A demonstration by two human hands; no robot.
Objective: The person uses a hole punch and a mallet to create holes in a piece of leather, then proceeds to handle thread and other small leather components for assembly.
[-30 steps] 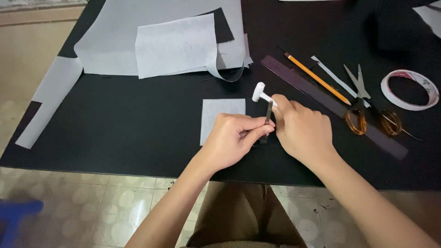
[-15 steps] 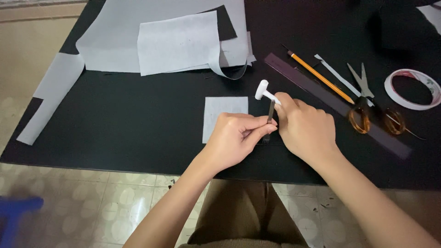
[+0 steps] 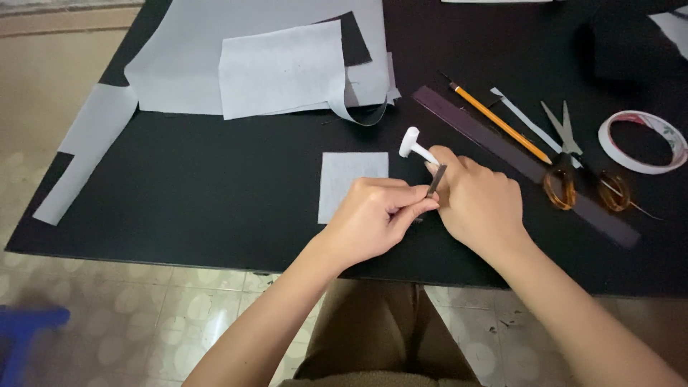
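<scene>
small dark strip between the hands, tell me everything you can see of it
The small dark strip is a short, thin, flat piece, grey-brown; its material is unclear. It stands tilted, upper end free. The left hand pinches its lower end between thumb and fingertips, and the right hand, gripping a white T-shaped tool, lies against it, above the black table.

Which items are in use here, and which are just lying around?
In use: left hand, dark strip, right hand, white tool.
Lying about: grey square, ruler, pencil, scissors, tape roll, paper sheets.
</scene>
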